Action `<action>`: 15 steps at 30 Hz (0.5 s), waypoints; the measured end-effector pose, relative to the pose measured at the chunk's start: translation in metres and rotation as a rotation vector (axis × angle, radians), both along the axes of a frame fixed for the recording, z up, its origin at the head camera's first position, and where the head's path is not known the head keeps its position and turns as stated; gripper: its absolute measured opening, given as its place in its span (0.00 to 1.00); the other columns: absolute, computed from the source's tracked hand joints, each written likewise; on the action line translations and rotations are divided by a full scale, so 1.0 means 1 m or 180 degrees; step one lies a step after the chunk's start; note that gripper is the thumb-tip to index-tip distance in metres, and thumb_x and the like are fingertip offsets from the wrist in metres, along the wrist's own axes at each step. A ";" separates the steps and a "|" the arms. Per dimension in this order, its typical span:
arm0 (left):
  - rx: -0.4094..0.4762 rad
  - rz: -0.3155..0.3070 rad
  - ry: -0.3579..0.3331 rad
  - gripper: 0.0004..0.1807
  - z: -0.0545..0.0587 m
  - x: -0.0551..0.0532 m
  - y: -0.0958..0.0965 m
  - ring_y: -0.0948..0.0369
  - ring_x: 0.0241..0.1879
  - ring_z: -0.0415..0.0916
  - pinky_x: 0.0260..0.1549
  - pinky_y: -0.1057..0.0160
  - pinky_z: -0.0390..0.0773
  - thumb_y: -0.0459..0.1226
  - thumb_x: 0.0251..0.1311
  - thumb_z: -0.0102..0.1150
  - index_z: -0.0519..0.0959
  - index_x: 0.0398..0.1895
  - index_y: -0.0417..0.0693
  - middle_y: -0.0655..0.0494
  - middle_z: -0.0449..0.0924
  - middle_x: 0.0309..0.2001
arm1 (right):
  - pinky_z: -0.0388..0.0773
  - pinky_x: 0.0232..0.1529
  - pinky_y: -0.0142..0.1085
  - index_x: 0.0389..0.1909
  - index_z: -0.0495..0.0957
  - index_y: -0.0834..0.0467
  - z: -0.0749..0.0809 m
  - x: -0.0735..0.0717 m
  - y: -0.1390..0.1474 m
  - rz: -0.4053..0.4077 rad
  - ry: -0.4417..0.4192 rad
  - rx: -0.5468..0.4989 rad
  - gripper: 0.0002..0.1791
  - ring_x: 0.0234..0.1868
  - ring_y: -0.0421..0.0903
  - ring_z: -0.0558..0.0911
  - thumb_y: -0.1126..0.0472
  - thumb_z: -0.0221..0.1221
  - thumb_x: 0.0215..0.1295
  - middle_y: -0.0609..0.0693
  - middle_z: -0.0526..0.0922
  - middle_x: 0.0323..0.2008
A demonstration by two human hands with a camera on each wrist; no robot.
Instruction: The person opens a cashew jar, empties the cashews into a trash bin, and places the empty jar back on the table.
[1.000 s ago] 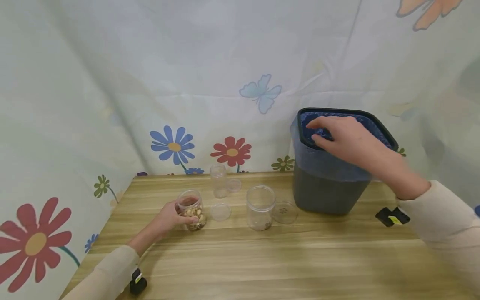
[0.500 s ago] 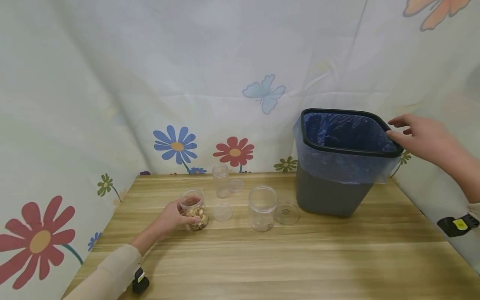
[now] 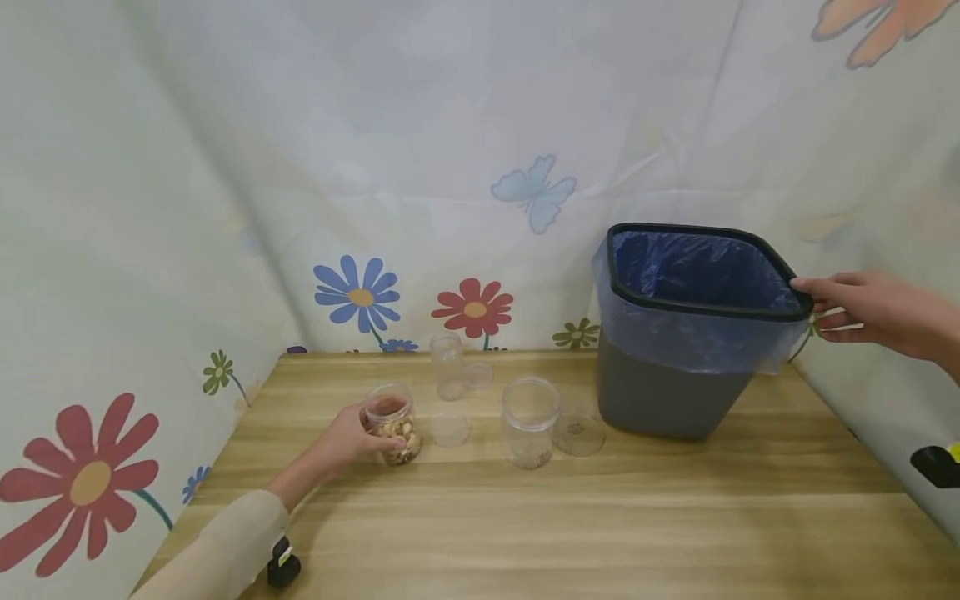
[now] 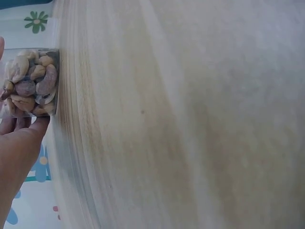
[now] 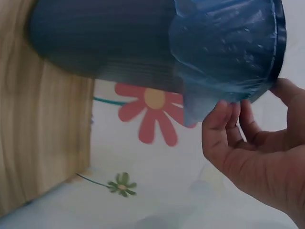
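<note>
My left hand (image 3: 351, 437) grips a clear jar of mixed nuts (image 3: 397, 437) without a lid, standing on the table at the left. In the left wrist view cashews and brown nuts (image 4: 35, 86) show through its wall. At the right, my right hand (image 3: 873, 307) holds the right corner of a grey trash bin (image 3: 667, 383) by its black rim. Its thumb lies on the rim and the fingers curl below it. A blue plastic bag (image 5: 224, 47) lines the bin and hangs over the outside, near my fingertips in the right wrist view.
Two more clear jars stand between hand and bin: a narrow jar (image 3: 448, 371) at the back and a wide jar (image 3: 529, 429) nearer. Round clear lids lie beside them: a small lid (image 3: 478, 375), a middle lid (image 3: 452, 429), and a large lid (image 3: 579, 435). Flowered cloth (image 3: 420, 208) hangs behind.
My right hand has moved from above the bin's opening to the right, round to the rim's right corner, and taken hold there. My left hand has stayed on the nut jar.
</note>
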State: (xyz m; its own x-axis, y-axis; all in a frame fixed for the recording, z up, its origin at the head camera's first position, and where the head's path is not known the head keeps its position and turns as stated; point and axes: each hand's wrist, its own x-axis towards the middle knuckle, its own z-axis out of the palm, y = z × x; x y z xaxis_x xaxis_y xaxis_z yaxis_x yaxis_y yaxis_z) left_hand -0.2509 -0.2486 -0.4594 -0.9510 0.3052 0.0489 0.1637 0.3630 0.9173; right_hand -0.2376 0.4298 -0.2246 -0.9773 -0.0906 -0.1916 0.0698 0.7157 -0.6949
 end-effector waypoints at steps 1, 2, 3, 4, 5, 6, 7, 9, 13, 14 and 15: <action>-0.0028 0.0010 0.0005 0.39 0.000 0.001 0.000 0.50 0.65 0.71 0.60 0.63 0.70 0.38 0.48 0.81 0.75 0.66 0.47 0.47 0.75 0.67 | 0.83 0.46 0.36 0.75 0.38 0.78 -0.004 -0.001 0.000 -0.0034 -0.0048 -0.0131 0.49 0.41 0.36 0.80 0.37 0.39 0.80 0.75 0.59 0.60; -0.0043 0.0017 0.0003 0.39 0.001 0.001 0.000 0.50 0.66 0.71 0.61 0.61 0.69 0.39 0.48 0.81 0.75 0.66 0.47 0.47 0.75 0.67 | 0.83 0.47 0.37 0.76 0.36 0.76 -0.007 -0.003 -0.001 -0.0044 -0.0103 -0.0284 0.49 0.39 0.32 0.79 0.37 0.38 0.80 0.75 0.58 0.62; -0.0064 0.0028 -0.0002 0.39 0.002 0.001 0.000 0.50 0.66 0.70 0.62 0.58 0.69 0.39 0.48 0.81 0.75 0.66 0.48 0.48 0.75 0.67 | 0.83 0.49 0.39 0.77 0.33 0.75 -0.010 -0.004 -0.002 -0.0032 -0.0137 -0.0442 0.49 0.40 0.30 0.79 0.38 0.38 0.80 0.76 0.56 0.64; -0.0078 0.0029 0.0004 0.39 0.003 0.001 0.000 0.50 0.66 0.70 0.62 0.56 0.69 0.40 0.49 0.81 0.75 0.66 0.48 0.49 0.75 0.67 | 0.83 0.50 0.39 0.77 0.31 0.73 -0.014 -0.005 -0.002 -0.0025 -0.0147 -0.0599 0.48 0.40 0.29 0.79 0.39 0.37 0.81 0.74 0.54 0.67; -0.0078 0.0030 0.0008 0.39 0.004 0.000 0.000 0.50 0.67 0.70 0.63 0.54 0.68 0.40 0.49 0.81 0.75 0.67 0.49 0.49 0.75 0.67 | 0.83 0.51 0.41 0.78 0.30 0.71 -0.017 -0.006 -0.002 -0.0049 -0.0169 -0.0782 0.48 0.40 0.28 0.79 0.39 0.37 0.80 0.70 0.59 0.67; -0.0086 0.0026 0.0021 0.39 0.005 0.000 0.000 0.50 0.67 0.70 0.63 0.54 0.68 0.40 0.49 0.81 0.75 0.66 0.49 0.49 0.75 0.67 | 0.83 0.52 0.41 0.79 0.30 0.68 -0.020 -0.006 -0.001 -0.0079 -0.0189 -0.0951 0.47 0.41 0.28 0.80 0.39 0.38 0.80 0.64 0.64 0.65; -0.0070 0.0023 0.0015 0.39 0.005 -0.001 0.001 0.50 0.67 0.70 0.64 0.53 0.68 0.40 0.49 0.81 0.75 0.66 0.49 0.49 0.75 0.67 | 0.83 0.51 0.43 0.80 0.36 0.63 -0.023 -0.007 -0.001 -0.0115 -0.0231 -0.1176 0.44 0.41 0.30 0.80 0.40 0.40 0.80 0.57 0.69 0.61; -0.0052 0.0009 -0.0004 0.39 0.005 -0.002 0.000 0.50 0.67 0.70 0.63 0.56 0.69 0.40 0.49 0.81 0.75 0.66 0.50 0.49 0.75 0.67 | 0.84 0.49 0.43 0.77 0.52 0.51 -0.028 -0.007 0.002 -0.0178 -0.0331 -0.1583 0.33 0.41 0.32 0.81 0.41 0.42 0.80 0.46 0.76 0.53; 0.0008 -0.0006 -0.0023 0.39 0.002 -0.003 -0.001 0.50 0.66 0.70 0.59 0.65 0.70 0.38 0.48 0.81 0.75 0.66 0.48 0.48 0.75 0.67 | 0.85 0.46 0.43 0.49 0.75 0.39 -0.031 -0.008 0.003 -0.0277 -0.0479 -0.2096 0.11 0.41 0.39 0.84 0.41 0.47 0.78 0.39 0.81 0.41; 0.0027 -0.0009 -0.0027 0.39 0.001 -0.003 -0.001 0.50 0.66 0.70 0.58 0.67 0.70 0.37 0.48 0.81 0.75 0.66 0.48 0.47 0.75 0.67 | 0.85 0.46 0.42 0.45 0.77 0.37 -0.031 -0.008 0.003 -0.0258 -0.0473 -0.2057 0.11 0.42 0.39 0.84 0.41 0.46 0.78 0.40 0.81 0.42; 0.0040 -0.0009 -0.0032 0.39 0.001 -0.003 -0.001 0.50 0.66 0.70 0.58 0.68 0.70 0.37 0.48 0.81 0.75 0.66 0.48 0.47 0.75 0.67 | 0.85 0.46 0.42 0.44 0.77 0.36 -0.030 -0.007 0.003 -0.0248 -0.0452 -0.1982 0.12 0.42 0.39 0.84 0.41 0.46 0.78 0.40 0.80 0.42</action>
